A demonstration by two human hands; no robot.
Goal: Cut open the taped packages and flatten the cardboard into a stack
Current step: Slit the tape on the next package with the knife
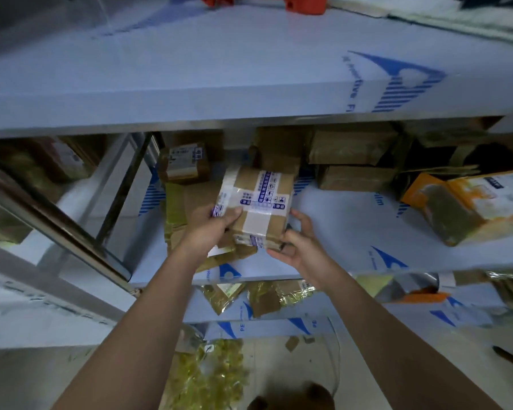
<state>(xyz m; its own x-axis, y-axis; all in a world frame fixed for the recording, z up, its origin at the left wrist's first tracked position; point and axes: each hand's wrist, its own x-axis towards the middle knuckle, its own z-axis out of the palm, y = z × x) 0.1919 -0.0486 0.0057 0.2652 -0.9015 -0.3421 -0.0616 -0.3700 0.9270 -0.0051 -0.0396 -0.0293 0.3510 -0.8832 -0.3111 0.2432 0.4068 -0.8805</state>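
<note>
I hold a taped box (256,202) in both hands over the middle shelf (353,232).

My left hand (212,229) grips its near left corner, thumb curled on top over the clear tape; my right hand (298,244) cups the near right edge with fingers curled around it. The box is brown cardboard crossed with wide tape and blue-printed labels, tilted toward me, above some flat cardboard (187,214) lying on the shelf. Behind it sit more taped brown boxes (353,152), one small labelled box (185,164) to the left, and an orange package (468,202) well off to the right. Crumpled yellowish packing plastic (216,371) lies on the floor below.
</note>
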